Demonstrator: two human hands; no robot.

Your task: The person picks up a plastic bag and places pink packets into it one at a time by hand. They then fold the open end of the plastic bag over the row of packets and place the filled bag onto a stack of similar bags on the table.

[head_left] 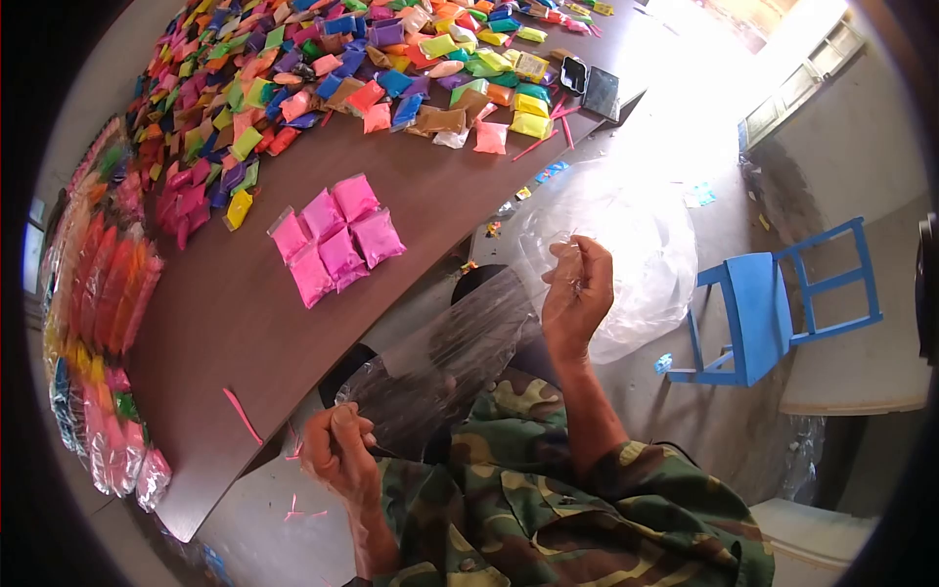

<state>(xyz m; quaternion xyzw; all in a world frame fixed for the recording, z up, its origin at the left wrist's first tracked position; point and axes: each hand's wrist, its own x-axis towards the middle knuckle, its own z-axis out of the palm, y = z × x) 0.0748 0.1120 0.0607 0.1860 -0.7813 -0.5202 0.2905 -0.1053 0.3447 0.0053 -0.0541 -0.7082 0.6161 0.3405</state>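
A clear plastic bag (445,352) is stretched between my two hands, above my lap. My left hand (339,448) pinches its lower-left end, beside the table edge. Higher up and to the right, my right hand (578,293) is closed on the opposite end of the same bag. On the table in front of me lies a small group of pink packets (337,240), laid close together in rows. Neither hand touches them.
A big heap of small colourful packets (391,68) covers the far part of the brown table (225,323). Filled bags (108,284) line its left side. A large translucent plastic sack (636,264) stands to the right, near a blue chair (758,313). Pink strips (242,415) lie about.
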